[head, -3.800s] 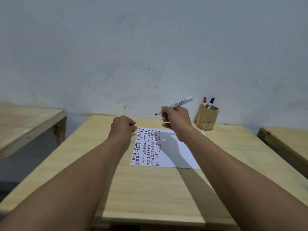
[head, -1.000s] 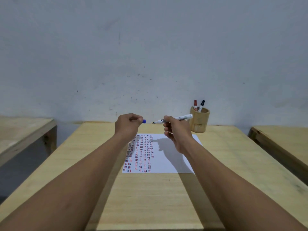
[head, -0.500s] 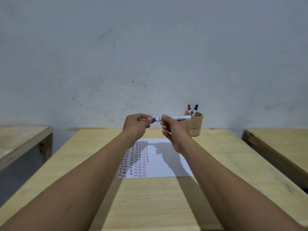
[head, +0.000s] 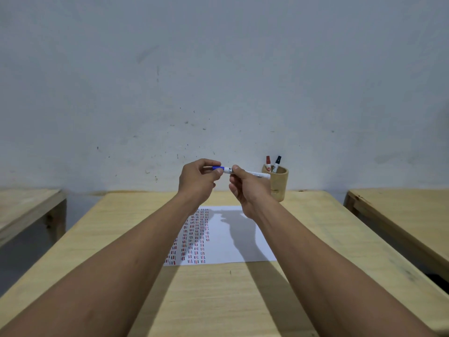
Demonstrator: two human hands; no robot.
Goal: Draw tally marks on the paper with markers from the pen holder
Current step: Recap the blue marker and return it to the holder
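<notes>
Both hands are raised above the far part of the wooden table (head: 315,239). My right hand (head: 247,188) grips the white barrel of a blue marker (head: 257,175), held nearly level. My left hand (head: 198,182) pinches the marker's blue cap (head: 218,168), which sits on the marker's tip. Below them lies a white paper (head: 233,242) with several columns of red and blue tally marks on its left half. A wooden pen holder (head: 279,183) stands at the back right with a red marker (head: 268,162) and a black marker (head: 276,164) in it.
A grey-white wall rises right behind the table. Another wooden table (head: 21,210) stands at the left and one (head: 398,215) at the right, each with a gap between it and mine.
My left hand brought the blue cap to the marker's tip and the cap is now on it. Both hands rose and the view tilted upward.
</notes>
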